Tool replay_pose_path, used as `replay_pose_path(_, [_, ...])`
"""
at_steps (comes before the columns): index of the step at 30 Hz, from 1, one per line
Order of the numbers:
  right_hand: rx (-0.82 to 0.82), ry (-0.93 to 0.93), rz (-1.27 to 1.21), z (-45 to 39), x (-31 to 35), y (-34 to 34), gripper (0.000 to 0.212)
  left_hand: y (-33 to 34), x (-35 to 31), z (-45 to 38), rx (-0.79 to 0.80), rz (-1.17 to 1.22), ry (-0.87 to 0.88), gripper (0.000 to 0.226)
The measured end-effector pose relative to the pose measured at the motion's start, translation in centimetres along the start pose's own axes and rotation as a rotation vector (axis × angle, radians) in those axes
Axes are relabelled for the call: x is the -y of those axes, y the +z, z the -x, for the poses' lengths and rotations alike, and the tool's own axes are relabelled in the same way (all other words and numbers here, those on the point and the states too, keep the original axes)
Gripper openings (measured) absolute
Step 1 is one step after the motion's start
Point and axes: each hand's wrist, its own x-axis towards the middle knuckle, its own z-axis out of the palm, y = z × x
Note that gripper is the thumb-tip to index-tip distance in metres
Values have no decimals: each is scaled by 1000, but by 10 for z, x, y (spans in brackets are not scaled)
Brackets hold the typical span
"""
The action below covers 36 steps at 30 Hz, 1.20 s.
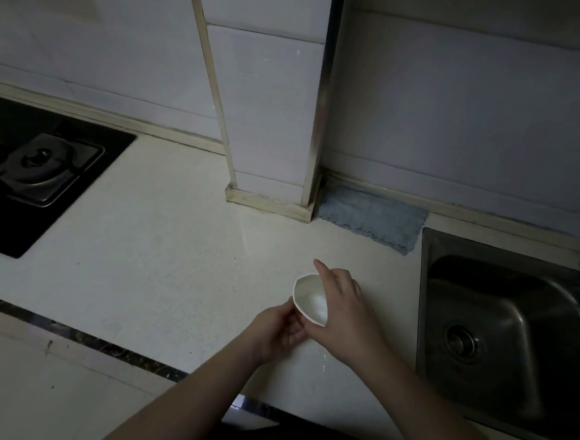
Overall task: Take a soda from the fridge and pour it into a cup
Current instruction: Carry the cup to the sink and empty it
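Both hands are holding a small white cup (310,298) just above the pale tabletop (162,262), between the gas hob (41,171) and the steel sink (508,324). The left hand (279,330) is pinching its lower wall in a curled grip; the right hand (340,309) is curling over the rim, forefinger sticking out. The cup is looking empty and tilted. No soda or fridge is showing, so fetching and pouring are probably still waiting.
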Motion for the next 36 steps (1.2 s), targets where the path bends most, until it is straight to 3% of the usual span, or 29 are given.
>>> replay_pose_path(9, [4,-19,-197,2,-3,-12,108,8,0,3,-7,-8,17,26])
replay_pose_path(15, [-10,-6,-351,9,-6,-19,107,20,-1,10,15,5,23,21])
replay_pose_path(36, [-88,74,-499,31,-10,-38,104,52,-7,49,40,-144,51,20])
